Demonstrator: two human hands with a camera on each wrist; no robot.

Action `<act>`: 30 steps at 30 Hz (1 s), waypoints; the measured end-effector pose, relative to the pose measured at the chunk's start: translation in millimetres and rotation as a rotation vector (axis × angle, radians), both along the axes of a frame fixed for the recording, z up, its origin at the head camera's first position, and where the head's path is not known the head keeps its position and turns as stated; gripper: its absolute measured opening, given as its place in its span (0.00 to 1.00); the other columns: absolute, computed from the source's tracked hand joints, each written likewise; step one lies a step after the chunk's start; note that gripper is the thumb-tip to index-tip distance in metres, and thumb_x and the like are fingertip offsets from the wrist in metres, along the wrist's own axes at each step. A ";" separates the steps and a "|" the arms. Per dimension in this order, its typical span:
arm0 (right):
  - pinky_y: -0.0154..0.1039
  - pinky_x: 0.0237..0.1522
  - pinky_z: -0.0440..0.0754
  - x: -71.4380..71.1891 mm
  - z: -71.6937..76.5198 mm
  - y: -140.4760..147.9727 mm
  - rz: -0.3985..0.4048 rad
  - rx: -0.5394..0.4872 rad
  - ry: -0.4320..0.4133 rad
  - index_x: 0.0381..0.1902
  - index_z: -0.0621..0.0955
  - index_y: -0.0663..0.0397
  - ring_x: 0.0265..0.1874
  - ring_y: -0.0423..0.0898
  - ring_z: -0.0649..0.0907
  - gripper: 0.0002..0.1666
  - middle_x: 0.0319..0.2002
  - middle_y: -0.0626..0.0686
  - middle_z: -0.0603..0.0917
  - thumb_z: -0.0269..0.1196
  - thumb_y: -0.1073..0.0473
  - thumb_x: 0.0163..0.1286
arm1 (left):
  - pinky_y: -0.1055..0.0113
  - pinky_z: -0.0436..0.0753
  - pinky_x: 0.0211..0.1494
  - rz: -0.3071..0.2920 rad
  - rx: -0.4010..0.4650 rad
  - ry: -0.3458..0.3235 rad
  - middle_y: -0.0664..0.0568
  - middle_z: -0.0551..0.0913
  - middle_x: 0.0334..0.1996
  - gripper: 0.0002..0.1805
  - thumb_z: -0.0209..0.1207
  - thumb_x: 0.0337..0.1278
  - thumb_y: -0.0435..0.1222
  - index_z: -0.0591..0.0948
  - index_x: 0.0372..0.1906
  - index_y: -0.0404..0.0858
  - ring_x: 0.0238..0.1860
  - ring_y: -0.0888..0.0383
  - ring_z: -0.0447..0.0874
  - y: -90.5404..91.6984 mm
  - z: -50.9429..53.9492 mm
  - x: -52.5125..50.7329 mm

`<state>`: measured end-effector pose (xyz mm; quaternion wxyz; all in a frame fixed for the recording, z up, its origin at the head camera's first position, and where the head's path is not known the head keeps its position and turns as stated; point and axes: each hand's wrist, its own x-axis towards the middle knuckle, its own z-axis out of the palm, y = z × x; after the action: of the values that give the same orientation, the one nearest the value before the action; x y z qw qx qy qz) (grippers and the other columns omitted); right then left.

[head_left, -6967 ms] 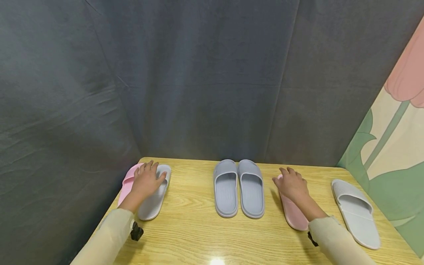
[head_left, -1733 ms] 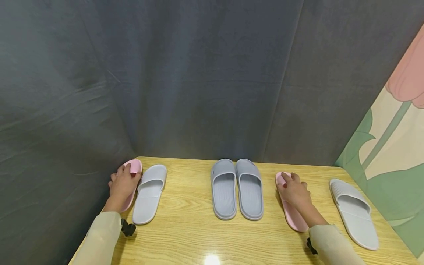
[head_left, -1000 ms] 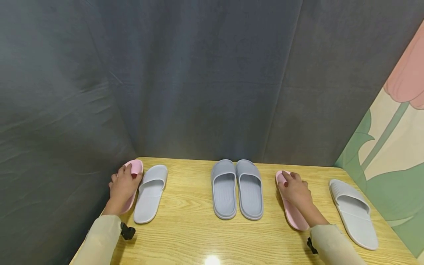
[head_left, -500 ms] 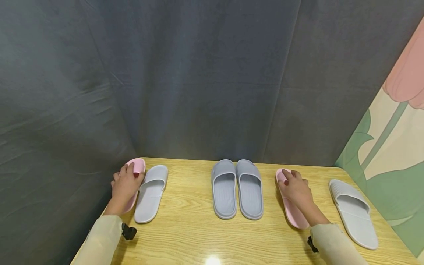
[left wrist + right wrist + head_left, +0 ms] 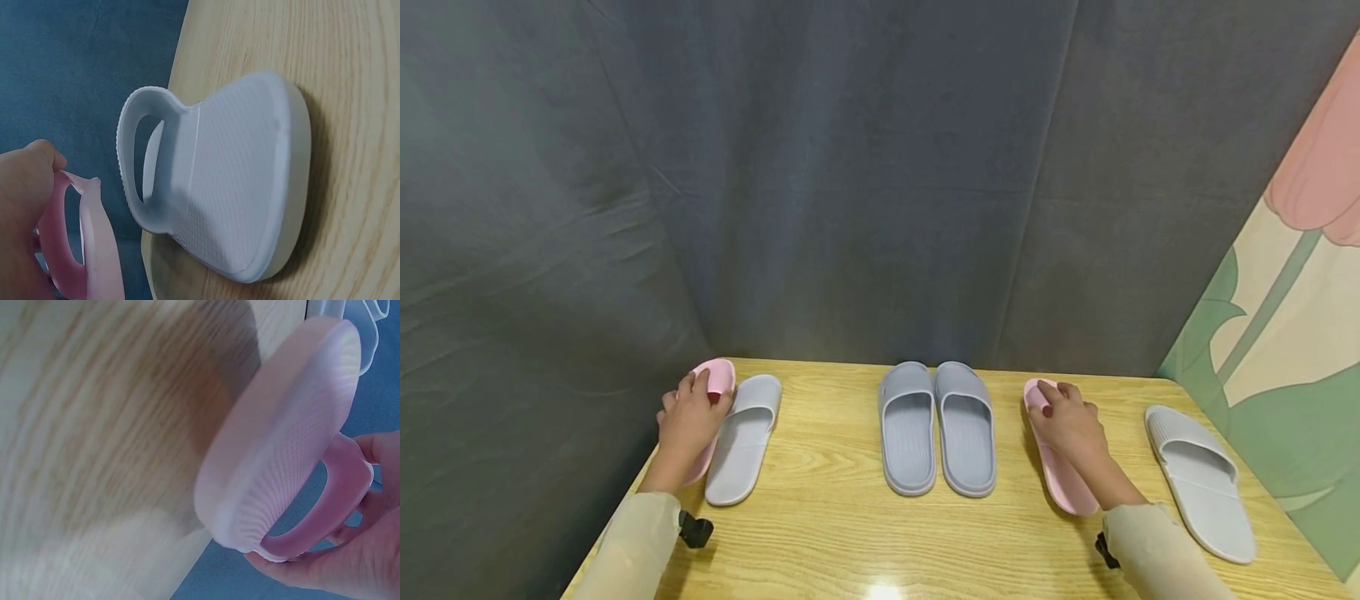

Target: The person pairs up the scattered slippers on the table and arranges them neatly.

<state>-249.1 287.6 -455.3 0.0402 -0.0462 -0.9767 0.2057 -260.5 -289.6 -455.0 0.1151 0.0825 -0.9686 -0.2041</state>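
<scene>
Head view | my left hand (image 5: 691, 421) pinches a pink, oval, rubbery slipper (image 5: 722, 375) by its strap (image 5: 57, 250), long axis slanting away rightward; pale-grey plastic slipper (image 5: 737, 458) just beside | my right hand (image 5: 1070, 425) pinches the matching pink slipper (image 5: 1066, 485), slanting away leftward | blue-grey slipper pair (image 5: 910, 446) between

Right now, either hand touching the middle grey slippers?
No, the left hand grips the left pink slipper and the right hand grips the right pink slipper, both apart from the middle grey slippers.
</scene>
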 end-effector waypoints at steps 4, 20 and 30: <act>0.75 0.53 0.71 -0.1 -0.9 -1.0 -0.001 0.001 0.003 0.76 0.64 0.56 0.62 0.82 0.63 0.37 0.73 0.73 0.56 0.52 0.48 0.74 | 0.25 0.58 0.61 -0.007 -0.002 0.002 0.26 0.55 0.73 0.40 0.49 0.73 0.54 0.57 0.76 0.32 0.65 0.21 0.57 0.9 0.3 1.7; 0.75 0.52 0.71 1.9 2.2 -1.8 0.011 0.004 0.018 0.76 0.64 0.57 0.60 0.84 0.64 0.37 0.72 0.75 0.57 0.52 0.48 0.75 | 0.26 0.58 0.61 -0.024 0.014 0.013 0.26 0.56 0.74 0.41 0.49 0.72 0.55 0.58 0.77 0.32 0.65 0.22 0.57 11.3 5.2 6.2; 0.75 0.53 0.71 2.2 4.0 -4.7 0.014 0.002 0.028 0.76 0.65 0.56 0.60 0.84 0.65 0.36 0.72 0.75 0.57 0.53 0.49 0.75 | 0.27 0.60 0.59 -0.033 0.005 0.034 0.27 0.57 0.73 0.40 0.49 0.72 0.55 0.59 0.77 0.32 0.64 0.22 0.59 16.5 5.2 7.9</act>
<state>-247.0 282.9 -451.3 0.0523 -0.0366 -0.9765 0.2059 -252.6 -273.1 -449.8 0.1277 0.0632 -0.9673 -0.2097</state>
